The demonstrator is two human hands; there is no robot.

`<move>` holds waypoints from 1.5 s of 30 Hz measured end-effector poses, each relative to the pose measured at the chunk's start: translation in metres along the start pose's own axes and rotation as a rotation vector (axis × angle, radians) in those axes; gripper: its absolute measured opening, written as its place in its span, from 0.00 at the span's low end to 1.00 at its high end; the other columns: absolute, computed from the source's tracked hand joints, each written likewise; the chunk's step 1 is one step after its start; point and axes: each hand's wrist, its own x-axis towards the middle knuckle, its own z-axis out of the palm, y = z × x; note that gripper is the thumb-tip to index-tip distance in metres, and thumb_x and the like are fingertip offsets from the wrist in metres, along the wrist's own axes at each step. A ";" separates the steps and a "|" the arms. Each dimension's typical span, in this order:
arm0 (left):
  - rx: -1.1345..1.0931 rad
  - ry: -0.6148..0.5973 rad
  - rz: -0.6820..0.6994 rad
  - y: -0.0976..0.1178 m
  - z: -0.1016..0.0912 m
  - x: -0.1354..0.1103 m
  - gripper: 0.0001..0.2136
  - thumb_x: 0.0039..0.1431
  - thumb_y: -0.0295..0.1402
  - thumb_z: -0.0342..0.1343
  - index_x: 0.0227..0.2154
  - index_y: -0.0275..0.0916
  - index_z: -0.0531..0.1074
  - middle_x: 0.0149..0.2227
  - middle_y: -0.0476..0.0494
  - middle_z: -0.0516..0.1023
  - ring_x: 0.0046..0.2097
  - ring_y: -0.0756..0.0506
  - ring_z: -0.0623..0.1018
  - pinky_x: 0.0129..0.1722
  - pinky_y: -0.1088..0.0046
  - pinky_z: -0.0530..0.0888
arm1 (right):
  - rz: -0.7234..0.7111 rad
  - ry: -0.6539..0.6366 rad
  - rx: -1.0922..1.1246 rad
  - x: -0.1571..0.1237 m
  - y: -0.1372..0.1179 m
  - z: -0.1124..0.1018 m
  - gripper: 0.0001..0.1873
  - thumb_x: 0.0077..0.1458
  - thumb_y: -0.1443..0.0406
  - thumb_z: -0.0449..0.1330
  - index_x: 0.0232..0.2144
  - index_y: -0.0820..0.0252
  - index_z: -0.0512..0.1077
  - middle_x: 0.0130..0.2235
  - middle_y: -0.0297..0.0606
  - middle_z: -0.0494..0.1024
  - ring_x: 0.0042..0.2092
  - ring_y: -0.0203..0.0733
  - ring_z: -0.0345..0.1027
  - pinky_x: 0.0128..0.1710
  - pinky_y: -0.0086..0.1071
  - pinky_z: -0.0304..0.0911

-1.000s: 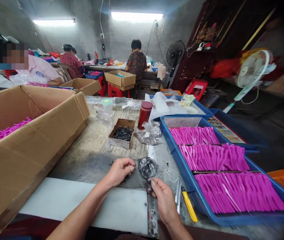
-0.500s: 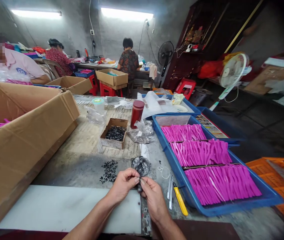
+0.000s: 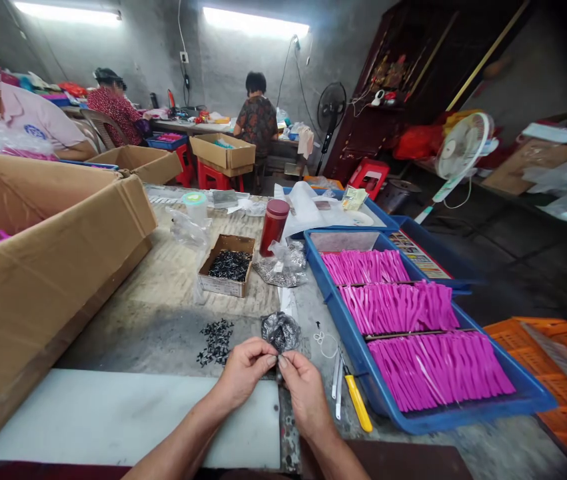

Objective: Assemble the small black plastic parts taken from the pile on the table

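Bottom centre, my left hand point(image 3: 246, 373) and right hand point(image 3: 303, 390) pinch together on what looks like a small black clip point(image 3: 277, 365), though it is too tiny to be sure. Above lies a crumpled bag point(image 3: 280, 331), with loose clips point(image 3: 216, 341) to its left. At right, the blue tray point(image 3: 343, 320) holds full rows of pink strips point(image 3: 398, 307), so I judge most work remains.

A second ago my left hand point(image 3: 246, 373) lay curled over the black bits point(image 3: 216, 341), and my right hand point(image 3: 306, 393) was apart from it, pinching the near edge of the bag point(image 3: 280, 331). Since then the left has come across to the right, and their fingertips now meet just in front of the bag. The bits lie uncovered. My view has swung slightly right.
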 end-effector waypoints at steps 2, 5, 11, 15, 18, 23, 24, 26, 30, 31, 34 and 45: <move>0.102 0.010 0.052 0.000 0.000 -0.002 0.07 0.48 0.30 0.48 0.22 0.34 0.69 0.24 0.48 0.66 0.29 0.50 0.66 0.30 0.76 0.62 | -0.001 -0.001 -0.037 0.000 0.001 0.000 0.10 0.44 0.61 0.52 0.18 0.62 0.62 0.17 0.27 0.56 0.21 0.31 0.48 0.20 0.25 0.48; 0.181 0.011 0.097 0.001 0.001 -0.003 0.07 0.50 0.29 0.46 0.22 0.35 0.66 0.23 0.49 0.64 0.28 0.51 0.65 0.29 0.77 0.61 | -0.044 -0.027 -0.135 0.003 -0.001 -0.005 0.10 0.45 0.61 0.51 0.19 0.62 0.63 0.18 0.28 0.58 0.21 0.32 0.51 0.21 0.25 0.50; 0.118 0.044 0.056 -0.004 -0.001 -0.001 0.06 0.50 0.30 0.45 0.22 0.35 0.64 0.24 0.50 0.61 0.28 0.51 0.63 0.28 0.78 0.60 | -0.295 -0.007 -0.668 0.026 -0.016 -0.023 0.09 0.48 0.65 0.48 0.26 0.62 0.67 0.24 0.34 0.69 0.27 0.37 0.61 0.28 0.28 0.55; -0.045 0.062 -0.017 -0.007 -0.001 0.001 0.06 0.49 0.32 0.46 0.23 0.34 0.63 0.24 0.50 0.60 0.27 0.51 0.61 0.27 0.78 0.59 | -0.404 -0.142 -1.085 0.043 -0.021 -0.022 0.10 0.47 0.70 0.47 0.25 0.61 0.68 0.28 0.38 0.71 0.33 0.40 0.63 0.33 0.29 0.54; -0.137 0.056 -0.059 -0.007 -0.001 0.002 0.06 0.47 0.33 0.47 0.23 0.34 0.62 0.23 0.51 0.59 0.26 0.52 0.59 0.26 0.79 0.59 | -0.398 -0.207 -1.334 0.049 -0.022 -0.016 0.09 0.47 0.70 0.49 0.25 0.60 0.69 0.29 0.39 0.71 0.34 0.41 0.63 0.32 0.30 0.53; -0.178 0.068 -0.095 -0.005 -0.001 0.002 0.06 0.46 0.33 0.49 0.22 0.34 0.62 0.21 0.52 0.58 0.25 0.53 0.58 0.24 0.79 0.57 | -0.405 -0.274 -1.495 0.050 -0.026 -0.012 0.07 0.48 0.68 0.49 0.26 0.60 0.67 0.30 0.39 0.71 0.35 0.43 0.63 0.31 0.32 0.50; -0.184 0.067 -0.101 -0.005 -0.002 0.002 0.06 0.46 0.33 0.49 0.22 0.34 0.62 0.21 0.52 0.58 0.24 0.53 0.57 0.24 0.79 0.57 | -0.411 -0.273 -1.500 0.049 -0.026 -0.012 0.07 0.48 0.68 0.49 0.26 0.60 0.67 0.30 0.39 0.71 0.35 0.43 0.63 0.31 0.32 0.50; -0.201 0.057 -0.114 -0.006 -0.002 0.003 0.07 0.46 0.34 0.49 0.22 0.34 0.62 0.21 0.53 0.57 0.24 0.54 0.56 0.23 0.79 0.56 | -0.417 -0.252 -1.495 0.049 -0.025 -0.013 0.07 0.48 0.68 0.49 0.26 0.60 0.67 0.30 0.40 0.71 0.35 0.43 0.63 0.31 0.33 0.50; -0.253 0.038 -0.130 -0.008 -0.003 0.003 0.08 0.46 0.35 0.49 0.23 0.34 0.62 0.19 0.54 0.56 0.22 0.54 0.54 0.21 0.80 0.54 | -0.421 -0.206 -1.394 0.048 -0.018 -0.017 0.07 0.48 0.69 0.48 0.26 0.60 0.66 0.30 0.40 0.72 0.34 0.43 0.63 0.32 0.32 0.51; -0.268 0.036 -0.134 -0.007 -0.003 0.003 0.09 0.46 0.36 0.50 0.23 0.34 0.62 0.19 0.55 0.55 0.22 0.55 0.54 0.21 0.80 0.54 | -0.426 -0.200 -1.343 0.048 -0.017 -0.018 0.07 0.48 0.70 0.48 0.26 0.61 0.66 0.29 0.39 0.72 0.34 0.42 0.63 0.32 0.32 0.52; -0.320 0.029 -0.155 -0.004 -0.003 0.002 0.09 0.45 0.36 0.51 0.22 0.34 0.62 0.17 0.56 0.54 0.21 0.55 0.53 0.20 0.80 0.52 | -0.445 -0.177 -1.155 0.048 -0.014 -0.021 0.09 0.48 0.71 0.47 0.26 0.61 0.67 0.28 0.39 0.72 0.33 0.40 0.63 0.33 0.31 0.55; -0.461 -0.015 -0.200 -0.003 -0.002 0.001 0.11 0.44 0.38 0.53 0.24 0.34 0.62 0.15 0.58 0.52 0.18 0.57 0.51 0.18 0.80 0.49 | -0.348 -0.118 -0.586 0.033 -0.021 -0.027 0.13 0.44 0.70 0.50 0.35 0.60 0.69 0.34 0.39 0.74 0.37 0.41 0.66 0.37 0.33 0.59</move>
